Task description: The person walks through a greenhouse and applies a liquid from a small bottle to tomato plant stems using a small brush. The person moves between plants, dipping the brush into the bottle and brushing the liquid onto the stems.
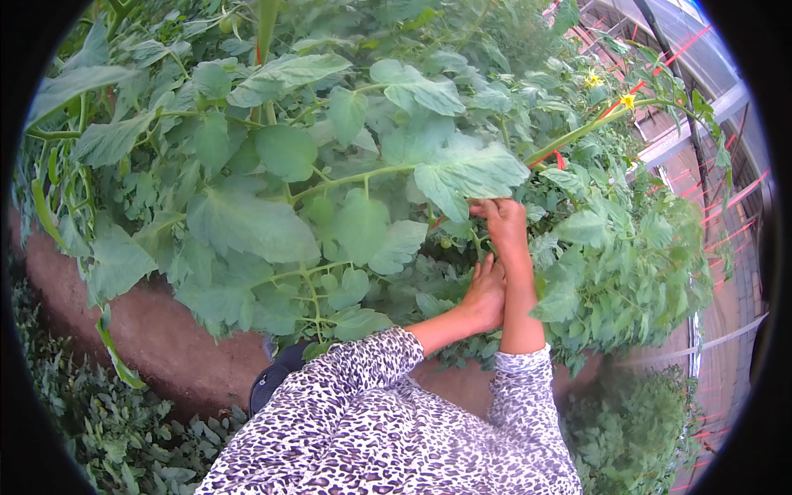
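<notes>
Both my hands are among the leafy stems of a tomato plant (pixel 365 176). My right hand (pixel 508 226) is the upper one, its fingers bent together under the edge of a broad leaf (pixel 470 176). That leaf partly hides the fingertips, so what they hold cannot be made out. Lower down, my left hand (pixel 486 298) lies against the right wrist, fingers pointing up beside a green stem (pixel 477 244). Its grip is turned away from view. A small green tomato (pixel 445 242) hangs left of the hands. Red twine (pixel 560 159) is tied around a thick stem (pixel 575 136) above right.
Dense foliage surrounds both arms. Yellow flowers (pixel 628 101) and taut red strings (pixel 687 49) are at upper right, near a pale frame beam (pixel 671 148). A bare soil path (pixel 167 337) runs behind, with more plants (pixel 124 427) beyond it. A dark shoe (pixel 272 380) shows below.
</notes>
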Available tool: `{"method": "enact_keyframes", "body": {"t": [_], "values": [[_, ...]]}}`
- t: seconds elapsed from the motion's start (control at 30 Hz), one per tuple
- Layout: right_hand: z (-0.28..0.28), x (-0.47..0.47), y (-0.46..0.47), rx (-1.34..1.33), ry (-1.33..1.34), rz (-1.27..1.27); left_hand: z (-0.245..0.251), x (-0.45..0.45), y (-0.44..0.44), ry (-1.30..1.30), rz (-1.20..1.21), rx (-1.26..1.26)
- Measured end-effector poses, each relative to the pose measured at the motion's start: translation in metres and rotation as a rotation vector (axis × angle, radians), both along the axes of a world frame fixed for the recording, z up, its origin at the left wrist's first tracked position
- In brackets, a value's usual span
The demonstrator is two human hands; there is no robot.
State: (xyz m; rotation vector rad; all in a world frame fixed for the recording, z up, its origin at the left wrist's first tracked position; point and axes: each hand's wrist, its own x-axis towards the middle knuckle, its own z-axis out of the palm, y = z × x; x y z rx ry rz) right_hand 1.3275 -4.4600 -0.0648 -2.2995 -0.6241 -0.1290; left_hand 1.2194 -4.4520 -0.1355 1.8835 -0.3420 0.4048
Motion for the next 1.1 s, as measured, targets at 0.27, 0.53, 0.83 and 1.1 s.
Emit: {"method": "enact_keyframes", "body": {"t": [0.27, 0.53, 0.83, 1.1], "values": [[0.000, -0.009, 0.004, -0.100, -0.090, -0.007, -0.006, 0.008, -0.002, 0.007, -0.104, 0.058], [-0.003, -0.011, 0.002, -0.072, -0.089, 0.010, -0.001, 0.006, 0.002, 0.015, -0.100, 0.005], [0.007, -0.011, -0.002, -0.037, -0.176, -0.047, 0.000, 0.003, 0.005, -0.013, -0.017, 0.092], [0.019, -0.063, 0.000, 0.041, -0.280, 0.084, -0.003, 0.007, 0.009, -0.022, -0.103, -0.091]]}}
